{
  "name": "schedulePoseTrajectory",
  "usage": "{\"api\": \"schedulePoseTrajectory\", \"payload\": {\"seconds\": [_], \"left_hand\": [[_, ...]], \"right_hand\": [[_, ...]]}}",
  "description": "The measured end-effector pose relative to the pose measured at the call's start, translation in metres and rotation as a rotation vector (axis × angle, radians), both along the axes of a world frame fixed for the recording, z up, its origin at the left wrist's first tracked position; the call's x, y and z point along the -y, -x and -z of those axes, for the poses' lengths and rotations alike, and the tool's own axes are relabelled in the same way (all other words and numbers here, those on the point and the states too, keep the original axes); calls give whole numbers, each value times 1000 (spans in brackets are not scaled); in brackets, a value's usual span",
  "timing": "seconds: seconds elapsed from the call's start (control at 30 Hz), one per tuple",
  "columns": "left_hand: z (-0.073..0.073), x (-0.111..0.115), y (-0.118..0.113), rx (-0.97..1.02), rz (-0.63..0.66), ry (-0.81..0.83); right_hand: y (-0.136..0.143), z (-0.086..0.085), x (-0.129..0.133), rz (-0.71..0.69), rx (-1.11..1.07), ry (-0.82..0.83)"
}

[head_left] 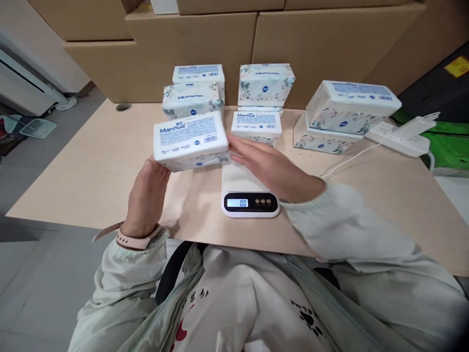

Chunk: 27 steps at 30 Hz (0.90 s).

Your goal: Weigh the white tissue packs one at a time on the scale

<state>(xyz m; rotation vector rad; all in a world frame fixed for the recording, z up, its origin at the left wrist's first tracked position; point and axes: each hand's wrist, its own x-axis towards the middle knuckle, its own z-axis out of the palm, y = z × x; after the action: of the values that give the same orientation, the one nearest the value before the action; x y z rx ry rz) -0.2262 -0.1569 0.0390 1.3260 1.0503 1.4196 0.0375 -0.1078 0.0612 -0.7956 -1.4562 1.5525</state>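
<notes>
A white pack of tissues (188,134) with blue print is held up, slightly tilted, left of the scale. My left hand (148,190) grips its lower left end, with the fingers partly hidden behind it. At the pack's right end, my right hand (269,166) presses with nearly straight fingers, so the pack sits between both hands. Under my right hand lies a white digital kitchen scale (238,180), its lit display (237,203) reading 0.0. Just behind the scale stands another tissue pack (256,124), not held.
More tissue packs stand in stacks at the back left (190,98), back middle (266,85) and right (351,107). A white power strip (399,139) with a cable lies at the right. Cardboard boxes (198,58) line the table's (84,171) back edge.
</notes>
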Motion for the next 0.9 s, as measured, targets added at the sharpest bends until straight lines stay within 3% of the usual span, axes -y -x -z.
{"api": "schedulePoseTrajectory", "payload": {"seconds": [0.07,0.13,0.3,0.43,0.53,0.7,0.9], "left_hand": [[-9,5,-22,-28,47,-27],[-7,3,-40,-62,86,-31],[14,-6,-66,-93,255,-8],[27,-8,-68,-123,264,15],[37,-14,-63,-125,161,34],[50,-27,-50,-20,-185,-53],[50,-30,-48,77,-290,-69]], "right_hand": [[-29,-11,21,41,59,24],[-51,-10,37,93,65,38],[-82,23,58,221,4,107],[-92,47,58,233,-14,130],[-94,60,54,343,-13,41],[-97,73,48,711,13,-94],[-102,78,47,785,-52,-54]]}}
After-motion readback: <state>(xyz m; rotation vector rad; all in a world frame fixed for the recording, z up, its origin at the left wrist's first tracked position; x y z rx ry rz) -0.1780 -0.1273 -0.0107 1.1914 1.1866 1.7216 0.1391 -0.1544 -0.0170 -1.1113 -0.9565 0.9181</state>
